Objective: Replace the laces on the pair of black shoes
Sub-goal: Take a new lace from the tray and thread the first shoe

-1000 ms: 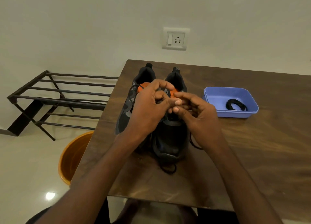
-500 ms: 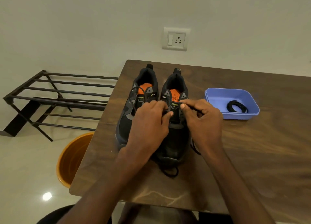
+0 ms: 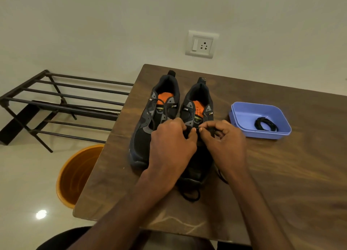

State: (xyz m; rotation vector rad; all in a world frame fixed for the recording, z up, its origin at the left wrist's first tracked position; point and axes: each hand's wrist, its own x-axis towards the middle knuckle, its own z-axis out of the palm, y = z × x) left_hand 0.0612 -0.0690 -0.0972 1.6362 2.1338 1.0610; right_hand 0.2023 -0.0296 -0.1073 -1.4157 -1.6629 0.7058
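Two black shoes with orange insoles stand side by side on the wooden table point(image 3: 281, 174), toes toward me. The left shoe point(image 3: 159, 114) carries a black lace in its eyelets. Over the middle of the right shoe point(image 3: 197, 107) my left hand point(image 3: 171, 142) and my right hand point(image 3: 223, 139) meet, each pinching the black lace point(image 3: 196, 130) at the eyelets. A loose loop of that lace point(image 3: 190, 196) lies on the table in front of the toe. My hands hide the shoe's lower eyelets.
A blue plastic tray point(image 3: 244, 116) to the right of the shoes holds a coiled black lace point(image 3: 265, 124). An orange bucket point(image 3: 75, 174) stands on the floor by the table's left edge. Behind it is a dark metal rack point(image 3: 62, 101). A wall socket point(image 3: 201, 44) is above the table.
Both hands have come down from above the shoe openings to the middle of the right shoe, uncovering the orange insoles. They now pinch the lace lower down.
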